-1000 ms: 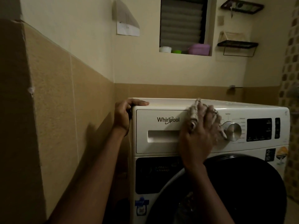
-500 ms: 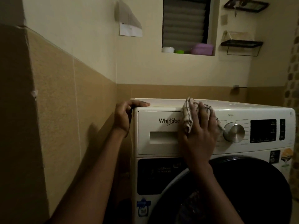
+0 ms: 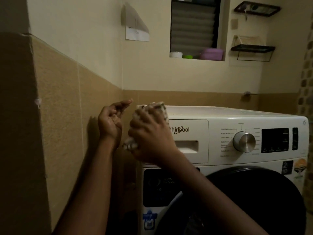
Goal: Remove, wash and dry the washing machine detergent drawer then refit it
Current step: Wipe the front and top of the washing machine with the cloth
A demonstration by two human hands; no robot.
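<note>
- Found the drawer seated flush in the top left of the washer front, shut.
- Judged it light, stiff moulded plastic, likely slick when wet and liable to jam if pulled askew.
- Picked the recess in its face as the place to hook from below and draw straight out, with a second hand under the body once clear.
- Saw the right hand in front of the drawer's left edge, clenched round a bunched checked cloth.
- Saw the left hand just beside it, off the washer, loosely curled and holding nothing.
- Noted the dial just right of the drawer, the display beyond, the dark door below.
- Counted the cloth-filled right hand as the only thing before the drawer face.
- Reckoned the tiled wall, close on the left, likely to cramp that side.
- Spotted tubs on a sill and a rack, high and well apart.
</note>
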